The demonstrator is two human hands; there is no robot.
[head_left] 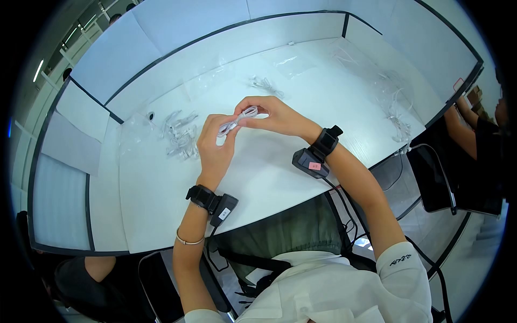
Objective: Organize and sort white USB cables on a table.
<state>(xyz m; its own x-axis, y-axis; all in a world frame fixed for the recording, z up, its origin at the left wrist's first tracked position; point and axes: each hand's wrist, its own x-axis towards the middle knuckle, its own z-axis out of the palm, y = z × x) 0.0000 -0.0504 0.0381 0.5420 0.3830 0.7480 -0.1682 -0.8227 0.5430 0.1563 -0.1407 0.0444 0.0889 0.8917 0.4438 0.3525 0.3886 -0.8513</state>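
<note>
A coiled white cable [228, 128] is held up over the white table, stretched between both hands. My left hand [215, 141] is closed on its lower left loop, the thumb and fingers pinching it. At the upper right end, my right hand [276, 116] grips the same cable bundle, fingers curled around it. The middle of the bundle looks gathered, though the fingers partly cover it. Just beyond my hands lies another bundle of white cable [265, 85] on the tabletop.
Several white cable bundles [182, 137] lie left of my hands. More cables and clear plastic bags [396, 116] sit at the table's right side. A clear bag [293, 65] lies farther back. Low partitions [301, 27] edge the table. Another person's arm [462, 129] shows at right.
</note>
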